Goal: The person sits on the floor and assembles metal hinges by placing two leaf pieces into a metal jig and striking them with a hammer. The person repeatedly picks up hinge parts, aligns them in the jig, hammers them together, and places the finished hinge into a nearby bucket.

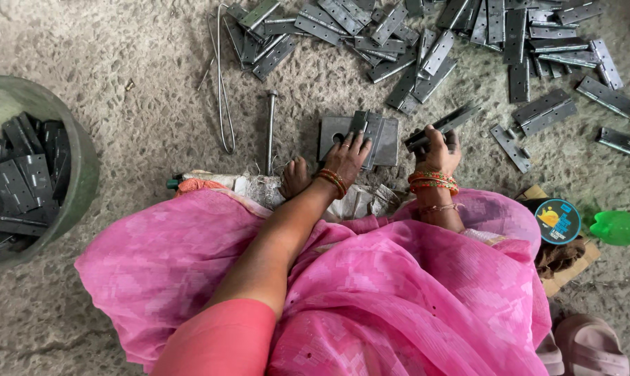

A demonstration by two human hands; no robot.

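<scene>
Hinge [443,124] gripped in raised right hand [436,150], left hand [346,159] flat on plate [332,129]

Two hands, left [347,159] and right [436,150]; one green tub [78,174] at nine o'clock; one long bolt [270,132]; one round tin [557,221]; hinges [426,42] at twelve o'clock, too many to count.

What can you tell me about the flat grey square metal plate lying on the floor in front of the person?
The flat grey square metal plate lies on the rough speckled floor, dull and worn, with a round hole near its middle. A folded grey metal hinge stands on it, steadied by the left hand, whose fingers rest on the plate's near edge. A long steel pin lies just beside it.
</scene>
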